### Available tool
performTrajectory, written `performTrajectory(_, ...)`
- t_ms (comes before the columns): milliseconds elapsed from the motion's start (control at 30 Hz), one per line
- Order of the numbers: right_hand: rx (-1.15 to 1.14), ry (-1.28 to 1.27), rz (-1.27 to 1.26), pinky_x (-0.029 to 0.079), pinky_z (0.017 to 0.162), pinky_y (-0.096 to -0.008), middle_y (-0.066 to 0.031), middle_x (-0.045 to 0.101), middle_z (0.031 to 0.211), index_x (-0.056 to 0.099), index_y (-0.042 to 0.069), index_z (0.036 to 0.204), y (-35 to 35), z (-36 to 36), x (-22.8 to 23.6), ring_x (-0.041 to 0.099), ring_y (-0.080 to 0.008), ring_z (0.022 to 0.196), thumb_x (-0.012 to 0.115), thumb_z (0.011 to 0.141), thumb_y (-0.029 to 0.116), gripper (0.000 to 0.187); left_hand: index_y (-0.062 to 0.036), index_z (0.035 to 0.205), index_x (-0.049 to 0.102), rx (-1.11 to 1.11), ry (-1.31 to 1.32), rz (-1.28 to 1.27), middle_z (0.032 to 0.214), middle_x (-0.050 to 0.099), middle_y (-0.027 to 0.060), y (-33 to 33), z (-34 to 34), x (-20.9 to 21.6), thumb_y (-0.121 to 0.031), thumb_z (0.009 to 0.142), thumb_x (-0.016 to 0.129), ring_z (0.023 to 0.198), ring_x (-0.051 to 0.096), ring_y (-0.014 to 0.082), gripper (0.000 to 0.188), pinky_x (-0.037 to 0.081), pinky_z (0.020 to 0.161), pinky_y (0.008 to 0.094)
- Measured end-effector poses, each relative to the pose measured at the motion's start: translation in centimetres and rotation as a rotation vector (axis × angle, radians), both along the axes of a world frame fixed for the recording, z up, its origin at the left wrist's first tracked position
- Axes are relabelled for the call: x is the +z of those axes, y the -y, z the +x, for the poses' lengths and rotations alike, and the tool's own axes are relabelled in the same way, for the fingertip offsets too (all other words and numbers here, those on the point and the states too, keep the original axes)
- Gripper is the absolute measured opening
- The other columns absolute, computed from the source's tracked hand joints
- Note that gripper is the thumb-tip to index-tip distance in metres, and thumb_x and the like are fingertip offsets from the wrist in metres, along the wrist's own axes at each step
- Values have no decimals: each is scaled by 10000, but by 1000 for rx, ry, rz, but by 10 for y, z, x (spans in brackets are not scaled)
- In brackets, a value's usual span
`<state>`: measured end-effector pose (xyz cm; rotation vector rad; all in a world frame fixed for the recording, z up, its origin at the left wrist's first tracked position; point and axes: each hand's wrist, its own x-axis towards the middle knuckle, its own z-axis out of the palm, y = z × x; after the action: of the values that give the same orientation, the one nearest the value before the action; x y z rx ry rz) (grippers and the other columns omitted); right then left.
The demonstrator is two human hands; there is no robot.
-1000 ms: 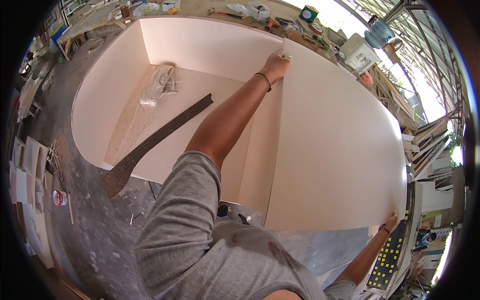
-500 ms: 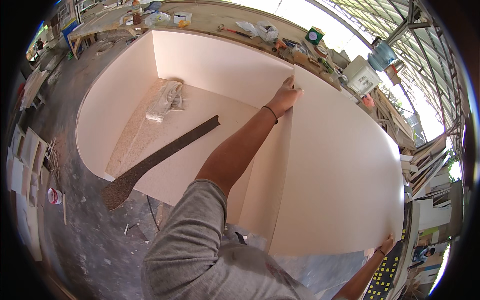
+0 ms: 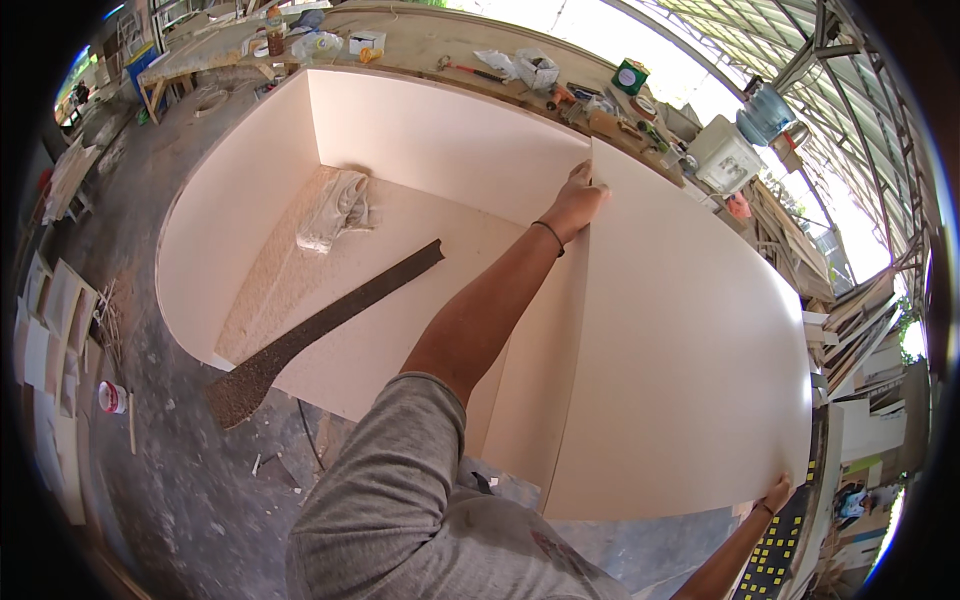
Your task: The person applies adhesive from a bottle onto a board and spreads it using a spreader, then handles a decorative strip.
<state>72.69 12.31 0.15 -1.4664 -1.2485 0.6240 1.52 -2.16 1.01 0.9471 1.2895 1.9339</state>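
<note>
A large white panel (image 3: 690,350) lies over the right part of an open white box-like carcass (image 3: 400,125). My left hand (image 3: 578,202) is closed round the panel's left edge, near its far end, with the arm stretched across the open part. At the near right corner, my right hand (image 3: 776,495) grips the panel's rim; some of its fingers are hidden beneath. Left of my left forearm, a dark brown strip (image 3: 330,325) with a wider near end lies across the carcass. A crumpled whitish bundle (image 3: 335,210) rests inside on the bottom.
Behind the carcass runs a long workbench (image 3: 420,35) with a hammer (image 3: 470,69), a green tin (image 3: 630,76) and other tools. A water dispenser (image 3: 725,155) stands at the far right, near stacked wood offcuts (image 3: 790,240). On the left floor is a small white-and-red tub (image 3: 112,397).
The carcass and bench appear slightly lower in the picture, as the view has shifted a little. Both hands keep their hold on the panel's edges.
</note>
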Motion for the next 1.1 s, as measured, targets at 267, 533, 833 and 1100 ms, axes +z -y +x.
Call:
performTrajectory(267, -40, 134, 22, 507, 748, -351, -248, 498, 1099, 294, -159, 1225, -12, 16, -11, 576, -274, 915, 508, 861, 208, 560, 110, 1385, 150, 36, 23, 0, 1462, 191, 223, -9, 1, -8, -149, 776, 521, 1351, 224, 271, 759, 228, 1065, 288)
performTrajectory(533, -75, 213, 65, 496, 792, -344, -256, 470, 1164, 295, -161, 1247, -13, 30, -13, 560, -285, 965, 515, 865, 221, 584, 91, 1398, 114, -2, -94, -84, 1469, 162, 229, 0, 5, 4, -207, 803, 495, 1360, 200, 290, 767, 206, 1073, 293)
performTrajectory(833, 64, 593, -74, 385, 971, -398, -202, 478, 1242, 408, -67, 1242, -11, 45, -20, 496, -292, 1116, 420, 922, 216, 428, 80, 1253, 442, -7, -446, -250, 1353, 390, 189, -21, -11, -20, -378, 874, 477, 1247, 369, 231, 596, 304, 1008, 318)
performTrajectory(1100, -333, 1166, 379, 470, 768, -393, -190, 641, 771, 649, 25, 886, -4, -23, -52, 620, -296, 803, 440, 901, 220, 286, 59, 1296, 413, -52, -286, -114, 1365, 388, 135, -3, -53, -39, -347, 881, 517, 1212, 410, 227, 590, 281, 1047, 347)
